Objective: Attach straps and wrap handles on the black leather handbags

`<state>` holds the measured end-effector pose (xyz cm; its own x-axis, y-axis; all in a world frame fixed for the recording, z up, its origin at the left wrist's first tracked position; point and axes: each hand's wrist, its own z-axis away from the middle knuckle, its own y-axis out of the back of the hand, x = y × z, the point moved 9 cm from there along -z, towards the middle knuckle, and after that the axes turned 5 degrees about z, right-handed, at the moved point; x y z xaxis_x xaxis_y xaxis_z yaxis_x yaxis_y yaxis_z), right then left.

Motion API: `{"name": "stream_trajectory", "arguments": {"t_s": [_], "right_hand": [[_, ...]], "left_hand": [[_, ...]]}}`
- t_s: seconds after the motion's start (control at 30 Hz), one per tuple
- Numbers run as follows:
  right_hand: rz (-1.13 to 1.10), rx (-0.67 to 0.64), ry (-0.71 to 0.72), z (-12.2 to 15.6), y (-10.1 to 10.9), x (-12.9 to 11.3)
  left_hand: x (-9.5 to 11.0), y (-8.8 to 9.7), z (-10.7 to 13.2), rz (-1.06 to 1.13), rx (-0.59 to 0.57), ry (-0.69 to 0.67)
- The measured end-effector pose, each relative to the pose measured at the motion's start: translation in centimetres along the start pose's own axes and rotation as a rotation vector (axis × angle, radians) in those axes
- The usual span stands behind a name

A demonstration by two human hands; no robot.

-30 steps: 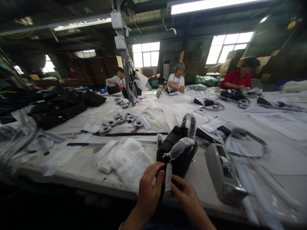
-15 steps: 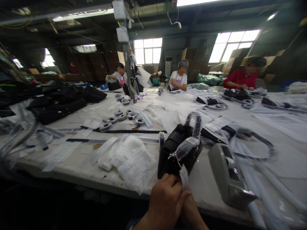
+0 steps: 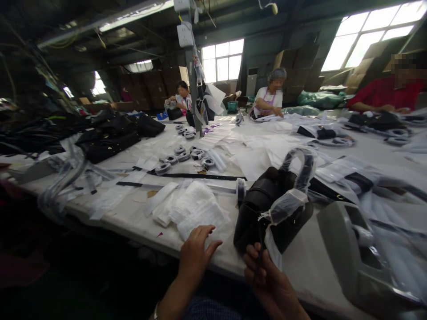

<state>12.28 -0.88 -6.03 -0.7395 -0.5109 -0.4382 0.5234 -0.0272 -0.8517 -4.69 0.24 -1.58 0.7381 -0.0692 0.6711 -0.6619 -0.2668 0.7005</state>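
Observation:
A black handbag stands near the table's front edge, its looped handle wrapped in clear plastic. A small milky pouch is tied to it, and a white tag hangs below. My right hand, fingers pinched, holds a thin black strap at the bag's front. To the left, my left hand is open with thumb and fingers apart, holding nothing. Just beyond its fingertips lies a pile of thin white plastic bags.
A grey tape dispenser stands right of the handbag. Plastic-wrapped coiled straps lie mid-table near a post. Black bags are heaped on the left. Several people work across the table, one in a red top.
My left hand has come away from my right hand and moved left toward the white plastic bags, its fingers opening. The view has shifted, so the handbag sits farther right.

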Motion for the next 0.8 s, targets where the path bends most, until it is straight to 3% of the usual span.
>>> {"name": "stream_trajectory", "arguments": {"t_s": [0.07, 0.17, 0.4, 0.57, 0.63, 0.8], "right_hand": [[0.085, 0.031, -0.002, -0.1, 0.7, -0.1], [0.197, 0.054, 0.026, -0.1, 1.4, -0.6], [0.403, 0.087, 0.150, 0.4, 0.9, -2.2], [0.628, 0.053, 0.139, 0.9, -0.9, -2.2], [0.694, 0.029, 0.132, 1.0, -1.2, -2.1], [0.849, 0.059, 0.179, 0.7, -0.6, -2.4]], "left_hand": [[-0.9, -1.6, -0.7, -0.090, -0.029, 0.012], [-1.5, -2.4, -1.5, -0.073, -0.003, 0.047], [-1.4, -0.4, -2.0, 0.221, 0.014, 0.044], [-0.6, -1.2, 1.8, 0.764, -0.290, 0.356], [0.2, -1.5, 3.6, 0.884, -0.354, 0.453], [2.5, -1.9, 4.7, 0.880, -0.420, 0.399]]}}
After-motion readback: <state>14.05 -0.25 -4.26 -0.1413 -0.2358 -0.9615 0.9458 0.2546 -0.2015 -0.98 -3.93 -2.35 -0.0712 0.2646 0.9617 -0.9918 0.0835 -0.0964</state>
